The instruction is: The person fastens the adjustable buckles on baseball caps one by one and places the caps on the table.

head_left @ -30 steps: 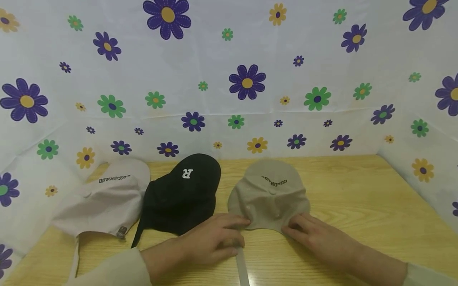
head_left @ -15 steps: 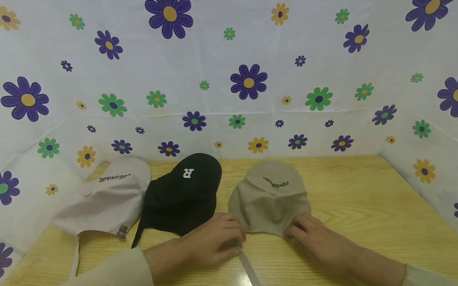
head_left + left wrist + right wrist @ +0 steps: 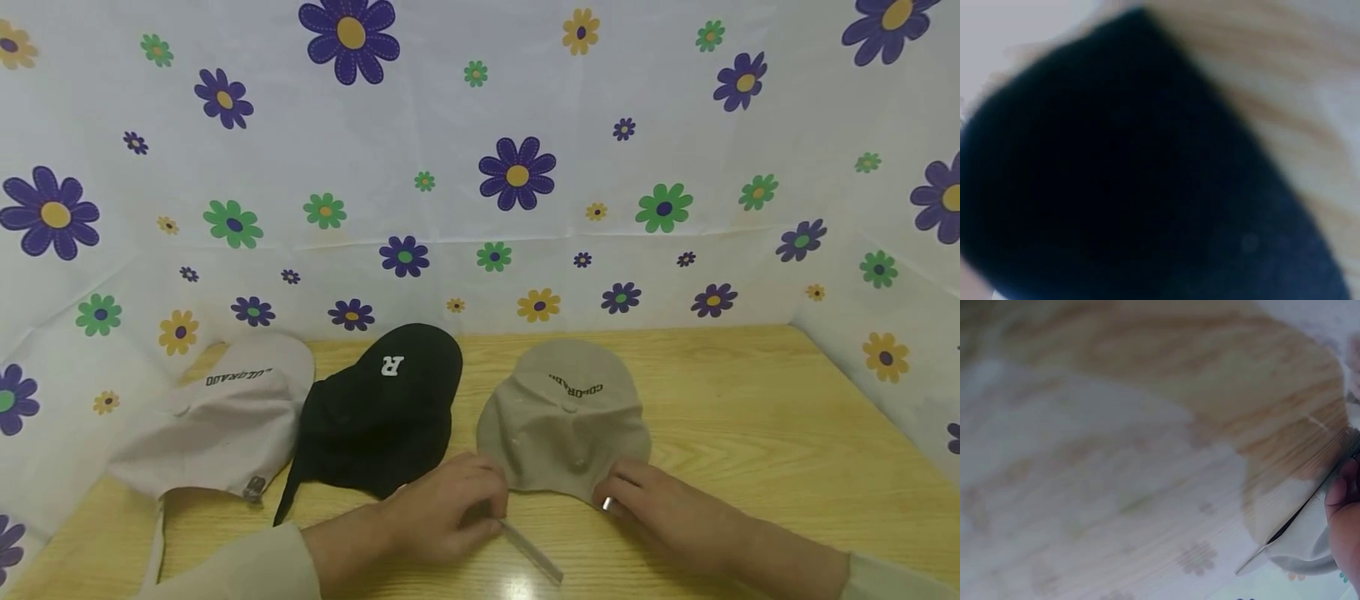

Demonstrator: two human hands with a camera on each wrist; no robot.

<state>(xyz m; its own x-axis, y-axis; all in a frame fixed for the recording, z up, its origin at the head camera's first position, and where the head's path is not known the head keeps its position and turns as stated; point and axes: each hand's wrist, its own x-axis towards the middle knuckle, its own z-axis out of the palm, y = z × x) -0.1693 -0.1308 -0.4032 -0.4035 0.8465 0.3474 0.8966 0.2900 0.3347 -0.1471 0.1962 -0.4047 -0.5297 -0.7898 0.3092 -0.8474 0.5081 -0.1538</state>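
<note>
Nearest, at the lower corners, a pale left sleeve [image 3: 240,567] and a matching right sleeve [image 3: 892,579]. Just beyond, a flat light strap [image 3: 534,554] in the pinch of the left hand [image 3: 453,508], thumb against curled fingers, with its free end slanting towards the gap between the hands. Impossible to tell whether also in touch with cloth at the fingertips. Across from it, the right hand [image 3: 660,508], thumb and fingers closed on the lower right edge of the khaki cap [image 3: 570,417], with a small shiny metal piece [image 3: 608,504] at the fingertips. In the right wrist view, only part of that hand, at the right border. Khaki cap flat on the bench [image 3: 750,400], crown towards the hands, brim away, dark "COLORADO" lettering on the front. To its left, a black cap [image 3: 382,417] with a white R, partly behind the left hand; in the left wrist view, a blurred dark mass. Farther left, right beside the black one, a pale pinkish cap [image 3: 225,425] with a hanging strap [image 3: 156,542] and a metal clasp [image 3: 256,489]. Farthest, behind the bench, a white cloth [image 3: 420,125] with purple, green and yellow flowers.
</note>
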